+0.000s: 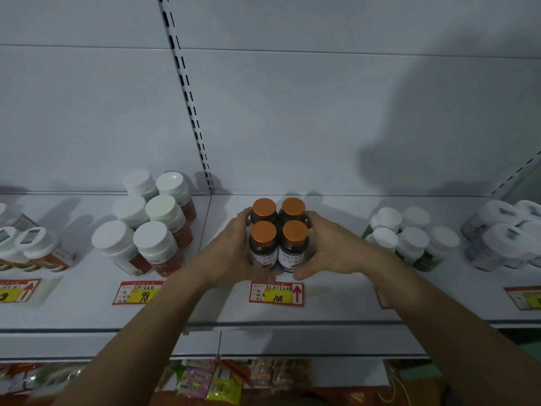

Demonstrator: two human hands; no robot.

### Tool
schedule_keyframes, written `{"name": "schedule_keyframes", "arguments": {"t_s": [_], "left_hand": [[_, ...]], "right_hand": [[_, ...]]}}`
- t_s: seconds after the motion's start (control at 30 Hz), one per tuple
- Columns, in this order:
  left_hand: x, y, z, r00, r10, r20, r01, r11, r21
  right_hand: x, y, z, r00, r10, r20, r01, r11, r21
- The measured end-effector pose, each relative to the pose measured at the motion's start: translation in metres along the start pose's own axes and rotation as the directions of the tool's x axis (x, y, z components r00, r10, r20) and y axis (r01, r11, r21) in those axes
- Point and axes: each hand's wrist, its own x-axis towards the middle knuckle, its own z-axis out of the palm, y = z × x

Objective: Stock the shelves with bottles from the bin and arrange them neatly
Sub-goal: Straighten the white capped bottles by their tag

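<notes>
At frame centre, the left hand (234, 247) and right hand (328, 247) cup opposite sides of 4 orange-capped bottles (278, 235), fingers curled against them. The bottles stand upright in a 2-by-2 block on the white shelf (336, 306), just behind the 108 price tag (276, 293).

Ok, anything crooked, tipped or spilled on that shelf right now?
Nothing stands out. The four orange-capped bottles stand upright in a tight two-by-two block above the 108 price tag, with the left hand and right hand cupping their sides. Neighbouring white-capped bottles are upright too.
</notes>
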Motion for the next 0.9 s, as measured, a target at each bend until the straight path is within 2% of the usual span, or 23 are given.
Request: {"name": "schedule_keyframes", "arguments": {"t_s": [0.07, 0.13, 0.27, 0.33, 0.4, 0.63, 0.77, 0.9], "left_hand": [[-0.008, 0.011, -0.011, 0.996, -0.062, 0.071, 0.048, 0.982, 0.183], [-0.02, 0.023, -0.025, 0.991, -0.109, 0.081, 0.067, 0.912, 0.405], [-0.044, 0.046, -0.062, 0.999, 0.049, 0.0, -0.035, 0.712, 0.701], [-0.05, 0.052, -0.081, 0.997, 0.073, -0.035, -0.016, 0.605, 0.796], [-0.055, 0.053, -0.099, 0.995, 0.061, -0.078, 0.031, 0.56, 0.828], [-0.097, 0.025, -0.143, 0.98, -0.01, -0.199, 0.168, 0.583, 0.795], [-0.117, -0.003, -0.158, 0.981, -0.083, -0.176, 0.188, 0.635, 0.749], [-0.122, -0.037, -0.177, 0.987, -0.093, -0.134, 0.16, 0.703, 0.692]], "right_hand": [[-0.008, -0.006, -0.013, 0.999, 0.03, -0.012, -0.031, 0.991, -0.128], [-0.016, -0.015, -0.029, 0.999, 0.018, -0.032, -0.026, 0.964, -0.264], [-0.03, -0.038, -0.069, 0.998, -0.064, -0.03, 0.04, 0.865, -0.5], [-0.031, -0.05, -0.085, 0.995, -0.1, 0.003, 0.085, 0.825, -0.558], [-0.028, -0.062, -0.095, 0.992, -0.116, 0.037, 0.116, 0.798, -0.591], [-0.013, -0.114, -0.075, 0.966, -0.233, 0.116, 0.256, 0.77, -0.585], [-0.009, -0.144, -0.047, 0.95, -0.281, 0.139, 0.308, 0.753, -0.582], [0.007, -0.176, -0.025, 0.955, -0.266, 0.134, 0.295, 0.786, -0.543]]}}
